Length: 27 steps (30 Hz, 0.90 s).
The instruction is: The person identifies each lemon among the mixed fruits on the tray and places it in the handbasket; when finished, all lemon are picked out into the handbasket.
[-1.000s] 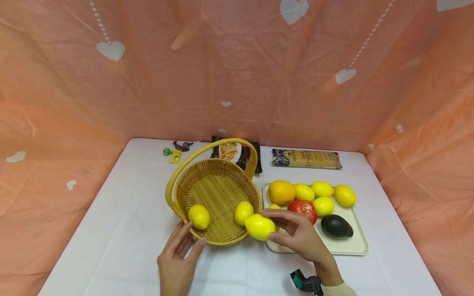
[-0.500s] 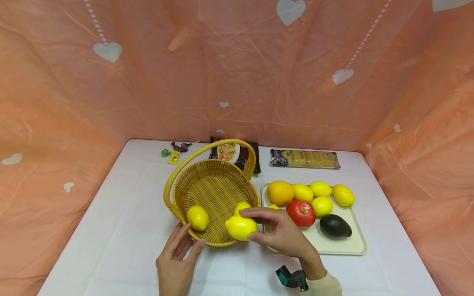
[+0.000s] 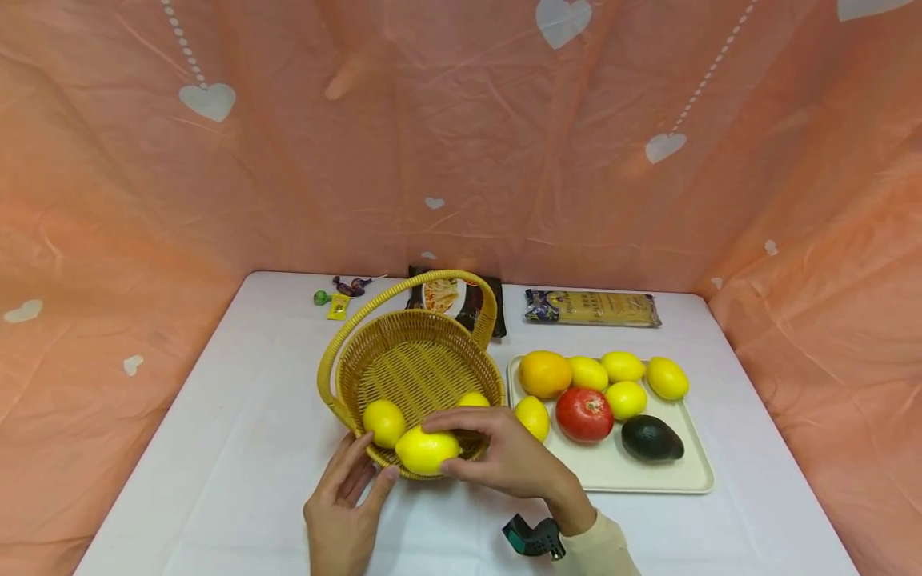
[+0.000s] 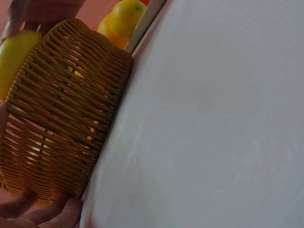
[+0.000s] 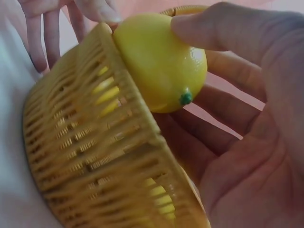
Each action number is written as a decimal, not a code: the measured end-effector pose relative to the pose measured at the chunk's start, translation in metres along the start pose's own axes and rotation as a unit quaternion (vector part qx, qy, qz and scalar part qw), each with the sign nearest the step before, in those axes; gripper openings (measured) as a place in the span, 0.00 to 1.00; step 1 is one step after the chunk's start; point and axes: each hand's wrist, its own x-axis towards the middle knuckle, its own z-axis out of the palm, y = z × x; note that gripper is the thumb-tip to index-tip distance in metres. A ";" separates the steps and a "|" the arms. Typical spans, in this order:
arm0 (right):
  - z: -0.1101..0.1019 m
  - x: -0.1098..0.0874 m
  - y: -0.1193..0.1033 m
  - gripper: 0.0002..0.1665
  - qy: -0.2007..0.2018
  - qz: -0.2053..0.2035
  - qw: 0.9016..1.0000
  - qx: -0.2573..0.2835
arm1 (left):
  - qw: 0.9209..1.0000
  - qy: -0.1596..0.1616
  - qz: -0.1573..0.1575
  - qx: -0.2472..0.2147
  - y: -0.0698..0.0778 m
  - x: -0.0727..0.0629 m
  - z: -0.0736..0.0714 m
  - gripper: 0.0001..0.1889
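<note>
My right hand [image 3: 507, 452] pinches a yellow lemon [image 3: 426, 450] between thumb and fingers at the front rim of a round wicker basket [image 3: 414, 368]. In the right wrist view the lemon [image 5: 159, 61] has a green stem end and sits at rim height. Two more lemons lie in the basket: one lemon [image 3: 384, 423] at the front left, another lemon [image 3: 473, 398] at the right, partly hidden by my right hand. At the basket's front left, my left hand [image 3: 346, 496] grips the rim, with its thumb on the front edge and its fingers along the outer wall.
A cream tray [image 3: 648, 478] on the right bears several lemons, an orange fruit [image 3: 545, 374], a pomegranate [image 3: 584, 415] and an avocado [image 3: 651, 438]. Behind the basket lie a black food packet [image 3: 493, 308], a long noodle packet [image 3: 594, 309] and several wrapped candies [image 3: 338, 306].
My right hand has carried the lemon leftward, from the basket's right side to over its front rim. A lemon on the tray's left has come into fuller view. My left hand stays on the basket.
</note>
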 end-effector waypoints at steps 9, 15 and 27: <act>0.007 0.020 -0.002 0.25 -0.018 0.008 1.000 -0.022 | 1.000 0.001 -0.001 0.002 0.000 0.000 0.000 0.29; 0.003 0.018 -0.005 0.26 -0.016 0.014 0.999 0.037 | 1.000 -0.002 0.003 -0.005 0.000 0.000 0.000 0.29; -0.055 -0.032 0.016 0.25 0.086 -0.029 0.988 0.123 | 1.000 0.003 0.004 -0.009 -0.001 -0.001 0.001 0.29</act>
